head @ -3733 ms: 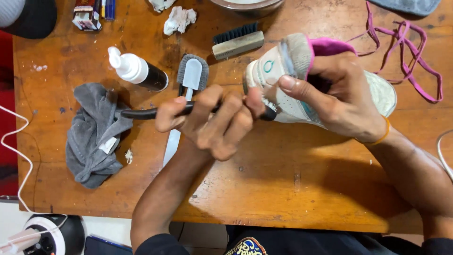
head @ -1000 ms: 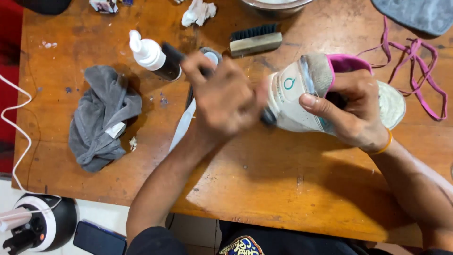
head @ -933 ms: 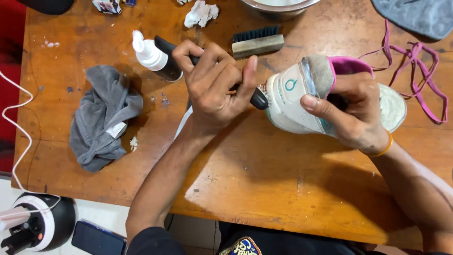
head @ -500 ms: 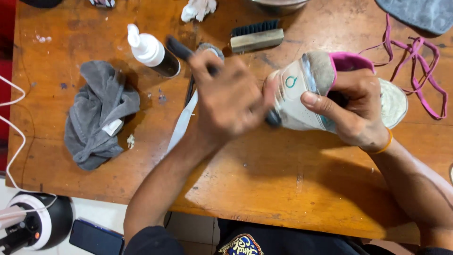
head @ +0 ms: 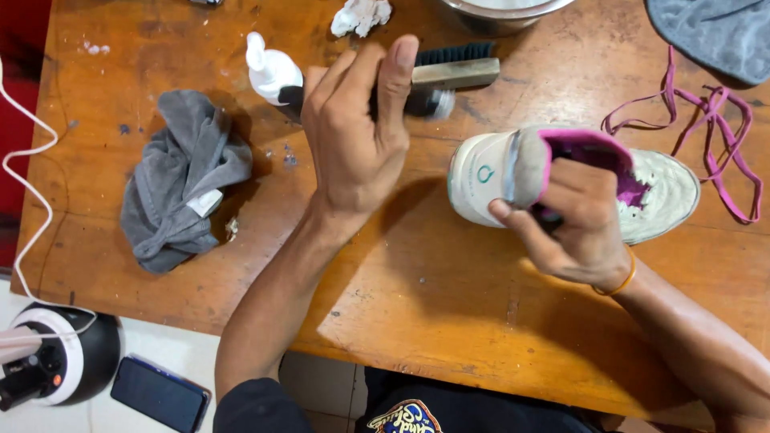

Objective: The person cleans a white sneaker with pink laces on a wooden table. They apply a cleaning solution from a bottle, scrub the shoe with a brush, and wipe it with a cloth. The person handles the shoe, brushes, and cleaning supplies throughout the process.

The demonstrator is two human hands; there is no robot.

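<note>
Out past your left hand (head: 357,136), on the worn wooden desk (head: 449,305), lies a crumpled grey cloth (head: 180,180); a white-capped pump bottle (head: 271,74) stands just beside that hand's knuckles. Your left hand is raised, fingers fairly straight, closed around a dark-handled cleaning brush (head: 429,102) whose tip shows beyond your fingers. A wood-backed bristle brush (head: 455,66) lies just behind it. Your right hand (head: 573,228) grips the white and grey sneaker with a pink lining (head: 513,172) by its collar. The sneaker's long axis runs across the desk, heel toward your left hand and toe out past your right; it sits between your hands, on its side. Loose pink laces (head: 718,132) lie beyond the toe. Half a second ago your left hand pressed the brush against the heel; now it has lifted clear, leaving the heel bare.
</note>
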